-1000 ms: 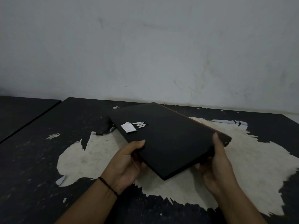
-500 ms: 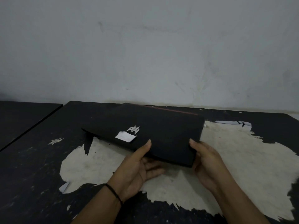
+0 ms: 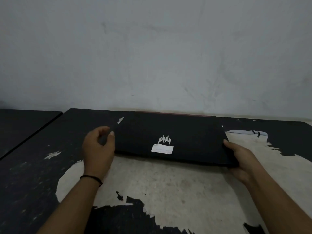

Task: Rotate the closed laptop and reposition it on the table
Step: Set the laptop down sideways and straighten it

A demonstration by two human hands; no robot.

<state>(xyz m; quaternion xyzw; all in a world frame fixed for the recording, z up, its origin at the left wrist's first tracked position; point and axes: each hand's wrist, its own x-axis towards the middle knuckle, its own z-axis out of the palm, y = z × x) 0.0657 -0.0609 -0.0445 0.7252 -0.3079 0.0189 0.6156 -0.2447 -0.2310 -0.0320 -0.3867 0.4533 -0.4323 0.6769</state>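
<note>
Here the closed laptop (image 3: 170, 139) sits square-on at about 12 o'clock from the person, far edge close to the wall (image 3: 152, 56), long side running 9 to 3. Whether its near edge is fully down on the surface (image 3: 33, 174) or slightly raised: cannot tell. Lid up, silver logo (image 3: 164, 139) centred, white sticker (image 3: 162, 148) just below it toward 6 o'clock.

Left hand (image 3: 98, 150) at the laptop's 9 o'clock end, forearm coming in from 7 o'clock, wrist with a black band (image 3: 92, 178). Fingers curled, thumb and forefinger near each other beside the left edge; grip looks loose and open, contact with the laptop unclear.

Right hand (image 3: 239, 159) at the near-right corner, about 4 o'clock on the laptop, forearm from 5 o'clock. Thumb lies on the lid, palm cupped under and around the corner; grip closed on the laptop.

Surface is dark with a big pale patch (image 3: 168, 183) where the coating has peeled, under and near the laptop.
</note>
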